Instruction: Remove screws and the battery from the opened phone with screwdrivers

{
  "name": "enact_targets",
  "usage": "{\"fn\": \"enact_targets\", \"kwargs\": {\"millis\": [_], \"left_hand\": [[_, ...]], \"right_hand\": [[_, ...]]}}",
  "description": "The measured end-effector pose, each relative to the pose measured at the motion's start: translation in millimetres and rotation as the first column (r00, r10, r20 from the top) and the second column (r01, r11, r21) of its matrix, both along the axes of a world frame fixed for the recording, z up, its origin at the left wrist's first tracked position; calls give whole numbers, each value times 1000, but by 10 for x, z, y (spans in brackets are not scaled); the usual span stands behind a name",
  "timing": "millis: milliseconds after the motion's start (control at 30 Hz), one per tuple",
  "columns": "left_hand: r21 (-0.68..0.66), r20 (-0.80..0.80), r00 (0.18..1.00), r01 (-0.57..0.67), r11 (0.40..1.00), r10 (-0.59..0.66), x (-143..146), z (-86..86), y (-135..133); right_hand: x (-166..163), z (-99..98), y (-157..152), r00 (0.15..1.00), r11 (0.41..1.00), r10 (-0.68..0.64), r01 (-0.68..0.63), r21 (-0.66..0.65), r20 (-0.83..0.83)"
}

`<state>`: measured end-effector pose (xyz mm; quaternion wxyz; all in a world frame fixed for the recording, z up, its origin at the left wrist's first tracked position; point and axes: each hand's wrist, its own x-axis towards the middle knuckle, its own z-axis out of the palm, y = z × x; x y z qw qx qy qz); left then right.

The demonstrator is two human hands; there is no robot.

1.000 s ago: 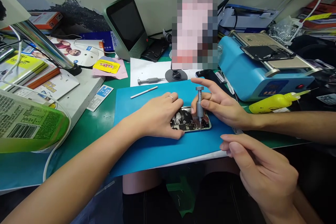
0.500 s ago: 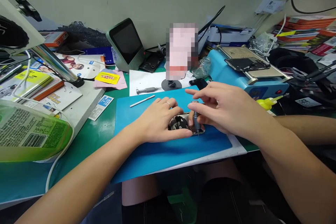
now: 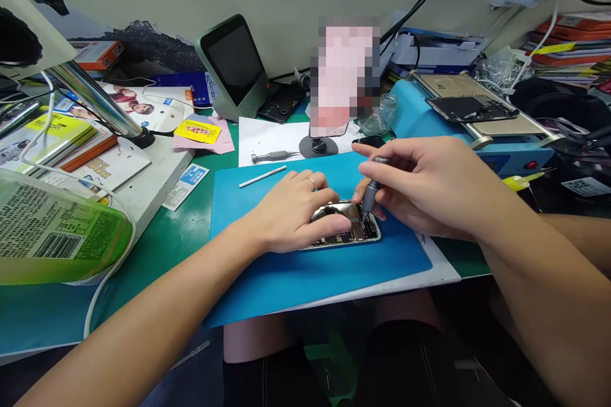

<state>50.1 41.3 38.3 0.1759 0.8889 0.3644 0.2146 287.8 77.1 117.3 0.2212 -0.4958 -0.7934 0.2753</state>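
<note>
An opened smartphone (image 3: 356, 233), its inner parts bare, lies on the blue mat (image 3: 286, 286). My left hand (image 3: 298, 213) rests over its left part, thumb along the near side and fingers at the far side, holding it. My right hand (image 3: 429, 184) grips a grey precision screwdriver (image 3: 369, 196), thumb and fingers around the handle. The screwdriver leans slightly, its tip down among the parts at the phone's right end. Whether it sits on a screw is too small to tell. Another person's forearm (image 3: 580, 235) reaches in behind my right arm; its hand is mostly hidden.
A white stick (image 3: 262, 177) lies on the mat, with a second screwdriver (image 3: 274, 156) on paper behind. At the back stand a smart display (image 3: 233, 67) and a blurred phone on a stand (image 3: 319, 147). A blue machine (image 3: 510, 162) is right, a green bottle (image 3: 62, 229) left.
The screwdriver tip has moved from beside the phone's near edge onto its inner parts. The phone now shows more of its inside. My left hand keeps hold of it; the view has shifted slightly.
</note>
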Motion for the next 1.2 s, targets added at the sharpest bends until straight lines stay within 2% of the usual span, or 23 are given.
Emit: {"fn": "enact_targets", "kwargs": {"millis": [100,200,300,400,467,567,767,867,967,1100,1200], "left_hand": [[-1,49,997,-52,999,52,-5,-19,1],[-28,196,976,-89,996,92,-7,-32,0],[-95,323,932,-139,986,163,2,-24,-1],[-188,372,898,-175,966,235,22,-5,4],[-227,396,887,-159,961,240,35,-2,12],[-244,437,868,-136,960,234,50,-21,21],[-134,447,872,-155,979,200,76,-81,15],[-83,438,872,-202,976,218,82,-101,10],[-49,432,876,-214,976,214,77,-110,5],[16,428,885,-208,978,181,73,-117,-1],[52,435,886,-204,978,161,77,-122,-3]], "right_hand": [[-27,1,4,992,994,-39,27,-103,-121],[-64,11,-2,974,987,-97,69,-144,-203],[-108,10,1,952,987,-132,102,-123,-276],[-142,-37,28,910,978,-163,99,-184,-381],[-154,-96,57,884,970,-191,103,-219,-427],[-169,-197,95,892,984,-166,119,-135,-420],[-226,-379,63,909,993,20,29,113,-417],[-229,-435,19,910,982,49,32,187,-411],[-208,-470,-11,897,984,65,15,179,-437],[-162,-530,-24,845,993,104,-62,98,-524],[-121,-589,-31,840,995,102,-97,36,-533]]}}
